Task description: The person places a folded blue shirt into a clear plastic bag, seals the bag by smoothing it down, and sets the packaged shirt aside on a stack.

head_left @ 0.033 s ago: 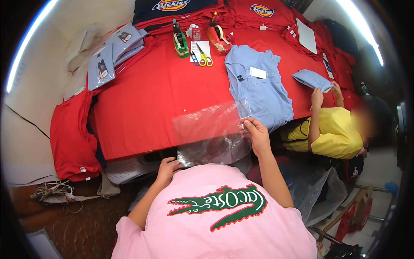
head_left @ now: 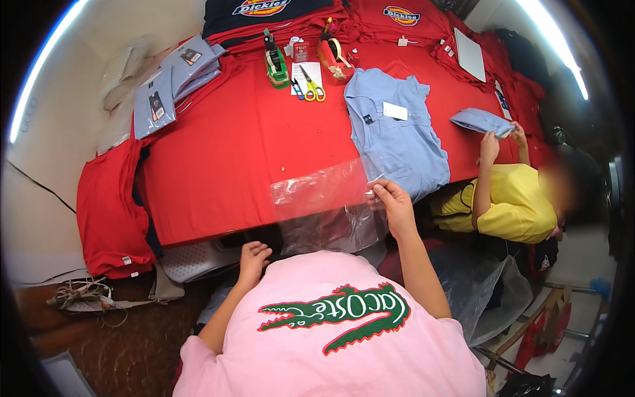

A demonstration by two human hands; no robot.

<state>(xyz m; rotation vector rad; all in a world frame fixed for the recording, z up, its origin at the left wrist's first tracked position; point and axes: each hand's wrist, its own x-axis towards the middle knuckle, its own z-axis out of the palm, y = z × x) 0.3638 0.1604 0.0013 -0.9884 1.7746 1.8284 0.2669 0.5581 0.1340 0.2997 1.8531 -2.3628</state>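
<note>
A clear plastic bag hangs over the near edge of the red-covered table. My right hand pinches the bag's upper right corner between thumb and fingers. By the bag's lower left side is my left hand, its fingers loosely apart and nothing visible in them. Just beyond my right hand lies a light blue shirt, spread on the table with a white tag on it. The bag's corner overlaps the shirt's near left edge.
Yellow-handled scissors, a green tape dispenser and a red one stand farther back. Bagged blue shirts lie at left. On the right, a person in yellow holds a folded blue garment.
My left hand has come away from the bag's lower left corner, and its fingers have loosened. The bag hangs straighter. The other person's folded garment has shifted slightly.
</note>
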